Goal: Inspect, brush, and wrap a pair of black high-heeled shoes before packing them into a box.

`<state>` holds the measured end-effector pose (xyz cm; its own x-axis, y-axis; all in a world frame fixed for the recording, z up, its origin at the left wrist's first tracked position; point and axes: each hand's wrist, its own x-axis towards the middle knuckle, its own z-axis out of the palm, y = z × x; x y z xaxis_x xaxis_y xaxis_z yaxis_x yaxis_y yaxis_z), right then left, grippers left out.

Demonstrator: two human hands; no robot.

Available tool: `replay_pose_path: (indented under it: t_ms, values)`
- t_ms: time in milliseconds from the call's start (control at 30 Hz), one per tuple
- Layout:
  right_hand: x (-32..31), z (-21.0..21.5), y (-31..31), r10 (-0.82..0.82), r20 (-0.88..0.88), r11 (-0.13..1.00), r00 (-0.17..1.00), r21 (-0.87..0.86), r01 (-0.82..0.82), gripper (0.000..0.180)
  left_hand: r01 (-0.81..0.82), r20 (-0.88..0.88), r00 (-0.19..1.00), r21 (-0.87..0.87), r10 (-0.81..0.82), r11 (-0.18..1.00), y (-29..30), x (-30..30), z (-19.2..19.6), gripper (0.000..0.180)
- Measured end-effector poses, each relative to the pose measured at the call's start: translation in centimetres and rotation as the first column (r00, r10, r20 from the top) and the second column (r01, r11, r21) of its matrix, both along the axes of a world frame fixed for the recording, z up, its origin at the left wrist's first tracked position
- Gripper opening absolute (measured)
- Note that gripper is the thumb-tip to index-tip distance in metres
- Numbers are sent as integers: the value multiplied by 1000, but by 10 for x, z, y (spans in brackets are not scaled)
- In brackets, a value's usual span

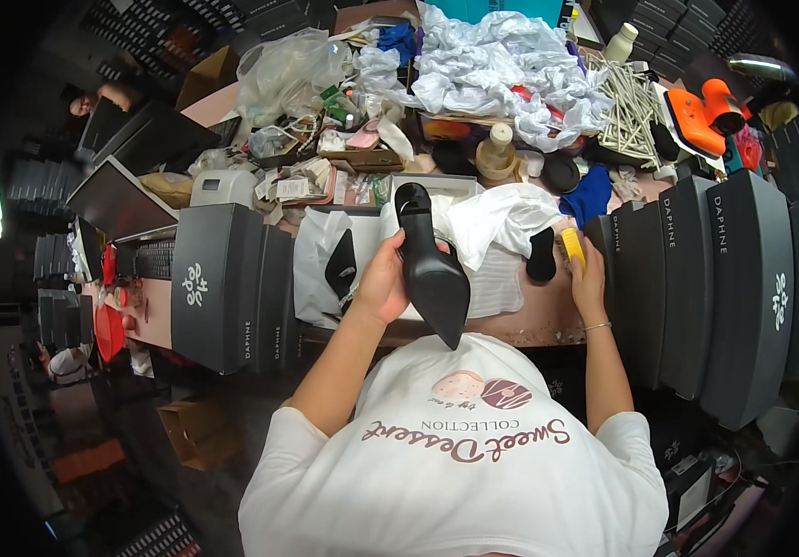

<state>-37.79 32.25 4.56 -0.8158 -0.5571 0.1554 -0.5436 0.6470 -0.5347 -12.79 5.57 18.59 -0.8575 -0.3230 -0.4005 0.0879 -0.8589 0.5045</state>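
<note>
My left hand (pixel 384 280) is closed round a black pointed high-heeled shoe (pixel 437 278), its sole turned up and its toe toward me. At the table's right, my right hand (pixel 588 276) grips a small yellow tool (pixel 572 245); its exact kind is unclear. Just left of that hand lies a black oval pad (pixel 541 255). A second black pointed shoe (pixel 340 265) rests on white tissue paper (pixel 314 302) to the left. Beyond the held shoe, a crumpled white cloth (pixel 511 218) lies over the edge of an open box (pixel 455 185).
Dark grey shoeboxes (pixel 214 283) stand at the left, and more shoeboxes (pixel 683 288) line the right. Farther back are a jar with a pale lid (pixel 498 153), a blue cloth (pixel 588 197), heaped white tissue (pixel 511 74), a bundle of pale sticks (pixel 630 116) and an orange device (pixel 701 116).
</note>
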Motion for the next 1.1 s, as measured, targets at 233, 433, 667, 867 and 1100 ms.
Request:
replay_pose_path:
  t_ms: [233,433,667,867,1100]
  values:
    - [13,120,-82,284,164,880,945,-437,-189,33,93,29,996,-123,-90,988,-1,2,3,41]
    - [39,164,-105,387,122,828,914,-483,-286,30,257,2,966,-58,-258,965,-7,11,10,43]
    - [62,202,-121,580,132,741,804,-496,-453,44,570,344,808,-662,-479,486,-8,14,14,36]
    - [121,140,-86,455,820,543,-348,-565,-621,82,201,489,508,-868,-709,-454,31,-15,48,33]
    - [149,108,54,430,900,832,76,-428,353,72,127,414,826,-797,-381,-591,-8,-94,35,27]
